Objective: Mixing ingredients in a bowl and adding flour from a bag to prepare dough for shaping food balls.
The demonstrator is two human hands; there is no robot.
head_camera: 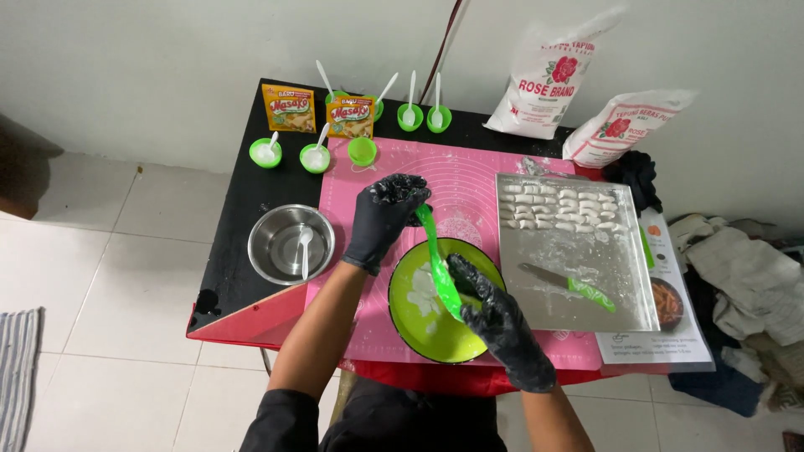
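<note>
right hand [500, 325]: lower middle of the frame, black-gloved, gripping the lower end of a green spatula [440, 264], fingers curled round it, probably for scraping leverage.
green bowl [435, 335]: sitting right under both hands, white dough smears inside, so the scrapings are landing in it.
left hand [383, 216]: just above the bowl, gloved too, fingers closing loosely over the spatula's upper tip, looks like it's steadying or wiping it.
pink mat [469, 188]: lying under everything, keeping mess off the black table [251, 201].
metal tray [578, 293]: right of centre, holding rows of white dough pieces [559, 208] and a green-handled knife [568, 285], parked within reach.
steel bowl [291, 243]: left of centre, spoon resting inside.
small green cups [315, 157]: lining the top edge with spoons, beside two seasoning sachets [288, 107].
flour bags [548, 79]: leaning at the upper right wall.
</note>
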